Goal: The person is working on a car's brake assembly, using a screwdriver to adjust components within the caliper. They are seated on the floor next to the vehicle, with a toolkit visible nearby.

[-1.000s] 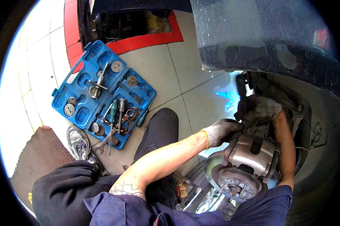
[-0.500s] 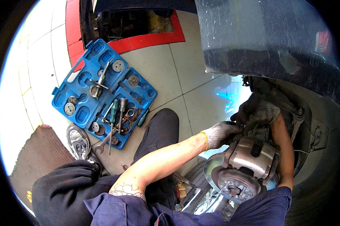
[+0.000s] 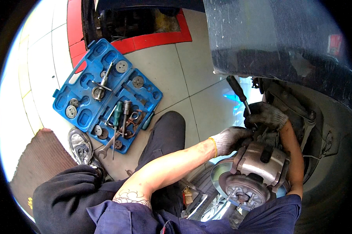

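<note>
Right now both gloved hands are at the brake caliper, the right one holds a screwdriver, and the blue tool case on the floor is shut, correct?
Not quite: the blue tool case lies open on the tiled floor, its tools on show. The rest holds: in the head view the left hand and right hand are at the brake caliper, and the right one holds a screwdriver.

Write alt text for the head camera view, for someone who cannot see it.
Two gloved hands work at a car's brake caliper above the disc: the right hand holds a screwdriver, the left hand grips the caliper's top. On the tiled floor to the left lies an open blue tool case.
</note>
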